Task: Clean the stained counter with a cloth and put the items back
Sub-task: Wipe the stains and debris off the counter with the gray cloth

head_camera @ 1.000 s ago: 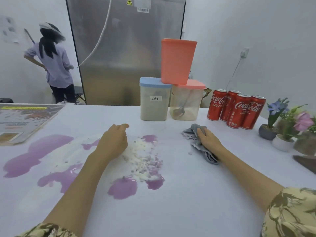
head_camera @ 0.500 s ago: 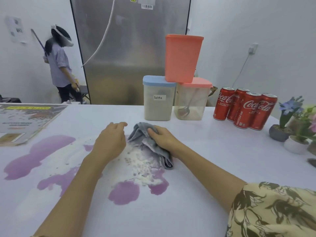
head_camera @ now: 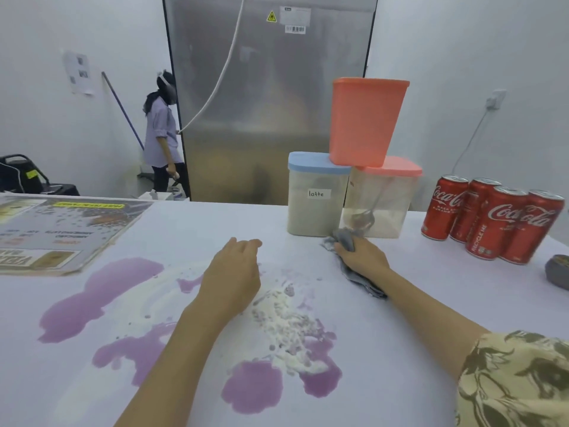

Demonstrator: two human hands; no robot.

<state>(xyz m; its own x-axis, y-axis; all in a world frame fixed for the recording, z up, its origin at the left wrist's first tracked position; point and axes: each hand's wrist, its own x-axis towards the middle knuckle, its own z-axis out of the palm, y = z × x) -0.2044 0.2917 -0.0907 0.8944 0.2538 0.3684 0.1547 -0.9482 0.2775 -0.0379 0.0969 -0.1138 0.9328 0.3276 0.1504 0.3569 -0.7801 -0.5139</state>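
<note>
Cloth (head_camera: 346, 241) swept back right, beside "latte" container (head_camera: 315, 195).

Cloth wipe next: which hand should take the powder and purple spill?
Right. The right hand already grips the cloth beside the powder and purple spill. The left hand holds nothing and rests on the counter at the mess's edge.

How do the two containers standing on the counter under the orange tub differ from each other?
The latte container has a blue lid and a handwritten label; the spoon container has a pink lid and no label that shows. The latte container looks filled with pale powder nearly to the top; the spoon container is mostly empty, with a spoon inside. Both stand upright, side by side, carrying the orange tub.
</note>
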